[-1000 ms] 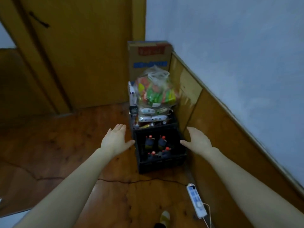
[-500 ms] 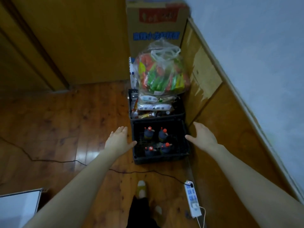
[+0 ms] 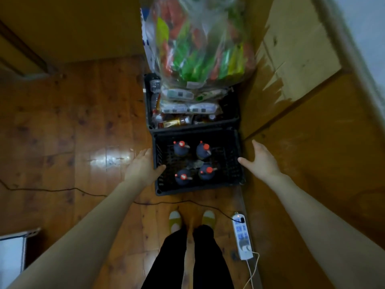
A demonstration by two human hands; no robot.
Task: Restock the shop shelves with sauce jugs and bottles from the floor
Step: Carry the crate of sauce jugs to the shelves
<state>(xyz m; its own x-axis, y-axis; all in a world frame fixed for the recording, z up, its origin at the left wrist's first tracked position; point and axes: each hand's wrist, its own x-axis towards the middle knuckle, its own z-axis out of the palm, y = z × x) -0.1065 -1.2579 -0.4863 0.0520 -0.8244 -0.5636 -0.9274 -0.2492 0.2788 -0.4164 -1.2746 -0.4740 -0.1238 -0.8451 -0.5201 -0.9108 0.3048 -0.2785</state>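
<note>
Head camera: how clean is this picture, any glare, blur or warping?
Head view: dim overall; glare patch on the floorboards left of the black crate; the snack bag at top is smeared; wide-angle bend at the edges; the four red-capped jugs stay legible.

The person has two bare arms with no sleeves showing, and no rings or watch on the left hand (image 3: 143,166) or the right hand (image 3: 263,161). They wear long black trousers (image 3: 187,257) and soft yellow-green slippers with pale toes (image 3: 175,221).
</note>
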